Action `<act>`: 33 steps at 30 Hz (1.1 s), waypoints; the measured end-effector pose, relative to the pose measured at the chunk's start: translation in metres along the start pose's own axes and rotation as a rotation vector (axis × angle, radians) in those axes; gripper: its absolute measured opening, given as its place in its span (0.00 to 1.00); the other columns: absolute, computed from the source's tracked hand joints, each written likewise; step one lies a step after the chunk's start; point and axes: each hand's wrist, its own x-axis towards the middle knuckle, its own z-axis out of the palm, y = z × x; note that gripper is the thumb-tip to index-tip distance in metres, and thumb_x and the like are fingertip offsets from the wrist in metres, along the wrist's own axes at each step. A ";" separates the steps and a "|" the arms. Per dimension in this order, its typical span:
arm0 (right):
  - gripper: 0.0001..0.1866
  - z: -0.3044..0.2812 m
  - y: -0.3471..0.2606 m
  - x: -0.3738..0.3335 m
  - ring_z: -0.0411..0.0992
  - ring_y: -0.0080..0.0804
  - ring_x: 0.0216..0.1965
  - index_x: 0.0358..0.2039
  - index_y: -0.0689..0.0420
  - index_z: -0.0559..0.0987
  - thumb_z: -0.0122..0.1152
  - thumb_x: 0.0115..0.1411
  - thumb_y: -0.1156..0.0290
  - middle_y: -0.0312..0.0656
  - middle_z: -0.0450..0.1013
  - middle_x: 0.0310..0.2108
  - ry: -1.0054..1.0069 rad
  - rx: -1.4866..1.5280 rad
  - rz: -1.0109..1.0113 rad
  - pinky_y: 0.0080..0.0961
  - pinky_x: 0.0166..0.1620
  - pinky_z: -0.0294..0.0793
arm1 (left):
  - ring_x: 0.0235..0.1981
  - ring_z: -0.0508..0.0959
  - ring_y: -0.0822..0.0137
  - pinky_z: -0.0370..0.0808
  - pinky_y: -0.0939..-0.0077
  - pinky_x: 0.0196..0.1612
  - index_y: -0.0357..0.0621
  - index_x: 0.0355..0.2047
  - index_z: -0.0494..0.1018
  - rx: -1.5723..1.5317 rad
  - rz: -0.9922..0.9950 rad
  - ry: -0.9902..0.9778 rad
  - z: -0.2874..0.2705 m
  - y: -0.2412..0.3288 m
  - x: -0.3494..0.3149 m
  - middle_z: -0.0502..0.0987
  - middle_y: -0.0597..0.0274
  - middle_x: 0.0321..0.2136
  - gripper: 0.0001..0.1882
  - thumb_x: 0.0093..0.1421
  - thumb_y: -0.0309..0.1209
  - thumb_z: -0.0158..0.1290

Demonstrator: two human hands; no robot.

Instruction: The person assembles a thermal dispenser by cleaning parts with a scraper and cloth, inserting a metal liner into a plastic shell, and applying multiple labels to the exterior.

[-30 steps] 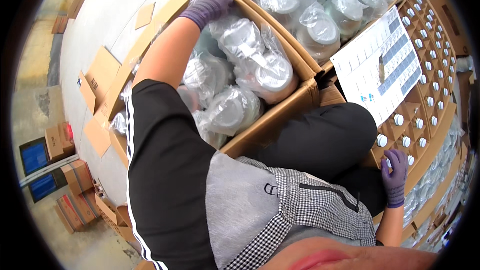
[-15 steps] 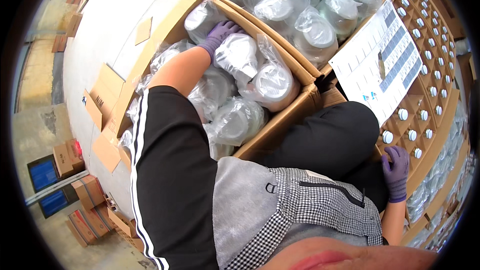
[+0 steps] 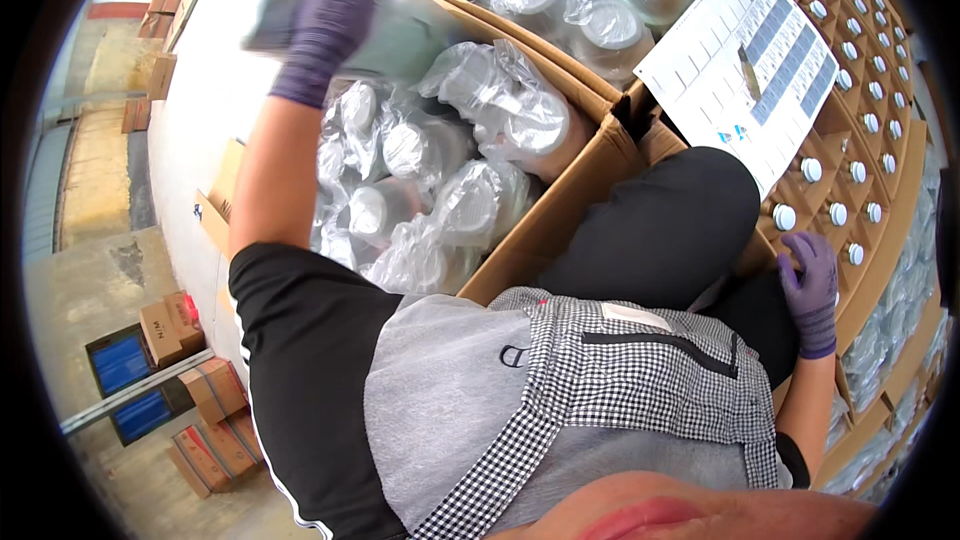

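Observation:
My left hand [image 3: 335, 25], in a purple glove, is raised over the far left corner of an open cardboard box. It is closed on a plastic-wrapped jar [image 3: 405, 35], smeared by motion. Below it, the box [image 3: 565, 225] holds several clear jars in plastic bags, such as the bagged jar [image 3: 540, 125] at its right side. My right hand [image 3: 812, 290], also gloved, rests by the near edge of a divided carton, beside my knee. Its fingers are loosely bent and apart, with nothing visible in them. White-capped bottles [image 3: 784, 217] stand close to it.
Behind the first box, a second box [image 3: 600, 80] holds more bagged jars. A printed sheet [image 3: 745, 75] lies over the divided carton [image 3: 822, 195], with a slim object [image 3: 749, 72] on it. More bagged glassware [image 3: 890, 310] is at far right; stacked cartons [image 3: 215, 445] stand at lower left.
My left hand has come up out of the box and moved left, with a bagged jar in it. My right hand stays by the divided carton.

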 end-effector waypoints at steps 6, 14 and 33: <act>0.29 -0.053 -0.044 0.035 0.64 0.45 0.65 0.61 0.58 0.74 0.63 0.57 0.76 0.50 0.66 0.64 0.259 0.086 -0.178 0.38 0.68 0.60 | 0.45 0.78 0.60 0.71 0.61 0.57 0.48 0.48 0.77 -0.241 0.026 0.306 -0.202 -0.033 -0.017 0.80 0.60 0.41 0.18 0.55 0.23 0.57; 0.30 -0.160 -0.027 0.019 0.60 0.40 0.64 0.61 0.59 0.64 0.64 0.63 0.66 0.48 0.61 0.64 0.609 0.413 -0.323 0.36 0.64 0.62 | 0.42 0.78 0.66 0.74 0.72 0.47 0.39 0.49 0.75 -1.478 0.145 0.529 -0.250 0.111 -0.001 0.79 0.59 0.40 0.16 0.62 0.30 0.57; 0.40 -0.031 -0.031 -0.079 0.67 0.38 0.62 0.67 0.65 0.62 0.37 0.72 0.40 0.49 0.66 0.63 0.689 1.023 0.158 0.35 0.65 0.64 | 0.58 0.75 0.52 0.73 0.61 0.59 0.28 0.60 0.66 -1.977 0.593 0.029 -0.167 0.414 0.013 0.74 0.42 0.56 0.22 0.71 0.31 0.45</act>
